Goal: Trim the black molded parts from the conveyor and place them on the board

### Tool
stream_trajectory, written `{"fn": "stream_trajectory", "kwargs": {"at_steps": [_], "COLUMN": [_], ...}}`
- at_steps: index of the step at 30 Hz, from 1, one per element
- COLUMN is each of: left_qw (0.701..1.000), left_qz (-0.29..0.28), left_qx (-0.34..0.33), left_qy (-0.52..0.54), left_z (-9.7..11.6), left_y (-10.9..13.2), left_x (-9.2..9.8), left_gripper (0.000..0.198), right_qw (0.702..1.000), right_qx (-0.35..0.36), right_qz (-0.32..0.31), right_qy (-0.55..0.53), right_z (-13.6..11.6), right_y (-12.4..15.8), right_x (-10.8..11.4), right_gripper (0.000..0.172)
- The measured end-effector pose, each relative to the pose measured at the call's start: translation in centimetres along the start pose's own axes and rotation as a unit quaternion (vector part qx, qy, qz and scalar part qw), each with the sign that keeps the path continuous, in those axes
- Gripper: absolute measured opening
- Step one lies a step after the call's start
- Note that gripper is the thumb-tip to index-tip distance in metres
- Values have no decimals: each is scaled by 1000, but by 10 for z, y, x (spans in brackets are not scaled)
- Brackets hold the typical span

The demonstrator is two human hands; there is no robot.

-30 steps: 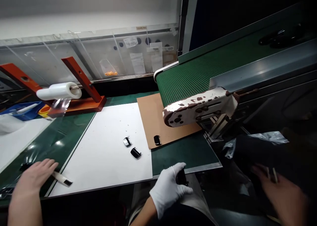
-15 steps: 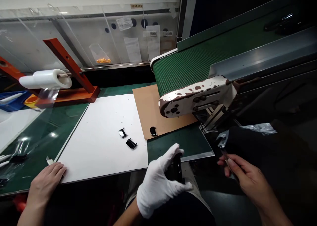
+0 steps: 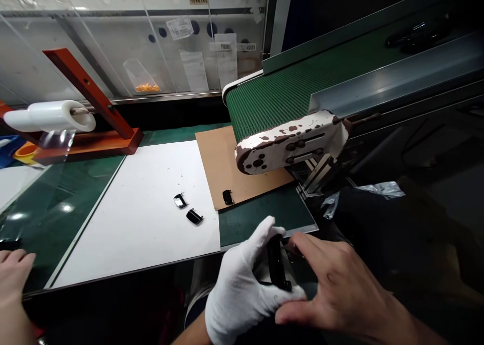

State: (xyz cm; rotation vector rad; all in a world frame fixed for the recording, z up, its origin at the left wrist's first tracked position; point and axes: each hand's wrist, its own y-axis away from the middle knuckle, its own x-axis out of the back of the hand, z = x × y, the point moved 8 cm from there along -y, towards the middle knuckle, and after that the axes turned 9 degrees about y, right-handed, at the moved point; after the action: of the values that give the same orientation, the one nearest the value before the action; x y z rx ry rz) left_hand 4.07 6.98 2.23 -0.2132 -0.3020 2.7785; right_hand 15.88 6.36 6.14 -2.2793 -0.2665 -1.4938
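Note:
My left hand (image 3: 242,284), in a white glove, grips a long glossy black plastic part (image 3: 277,264) between fingers and thumb, held upright off the table's front edge. My right hand (image 3: 336,284) is bare and curves around the part's right side. Its thumb and forefinger are spread wide, the thumb by the gloved thumb and the forefinger near the part's upper end. Whether it touches the part I cannot tell. Two small black clip-like pieces, one (image 3: 180,200) above the other (image 3: 194,216), lie on the white sheet (image 3: 143,234). A third piece (image 3: 228,196) sits on the brown cardboard (image 3: 212,153).
A green conveyor belt (image 3: 272,103) slopes down over the cardboard, black parts (image 3: 419,35) farther up it. At left stand a clear film roll (image 3: 53,116) and its wooden stand (image 3: 86,90). Another person's hand (image 3: 15,274) rests at lower left. A dark bag (image 3: 363,229) hangs at right.
My right hand has come left from beside the dark bag to the black part; the thin strip it pinched no longer shows. The other person's hand has moved left. The view has shifted slightly.

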Motion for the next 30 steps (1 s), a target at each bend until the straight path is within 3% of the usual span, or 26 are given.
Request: {"fn": "stream_trajectory", "kwargs": {"at_steps": [11,19,30], "left_qw": [1000,1000,996], "left_qz": [-21,-4,29], "left_qx": [3,13,48], "left_qy": [4,15,-73], "left_z": [5,4,-7], "left_y": [-3,-5,-1], "left_x": [-2,1,15], "left_gripper": [90,90,89], "right_qw": [998,991,976], "right_qx": [5,57,86], "right_qz": [-48,26,92], "right_qy": [45,116,176], "right_z": [1,-11,-14], "right_y": [-2,-6,-6], "right_x": [-7,0,-8], "right_gripper": [76,80,81]}}
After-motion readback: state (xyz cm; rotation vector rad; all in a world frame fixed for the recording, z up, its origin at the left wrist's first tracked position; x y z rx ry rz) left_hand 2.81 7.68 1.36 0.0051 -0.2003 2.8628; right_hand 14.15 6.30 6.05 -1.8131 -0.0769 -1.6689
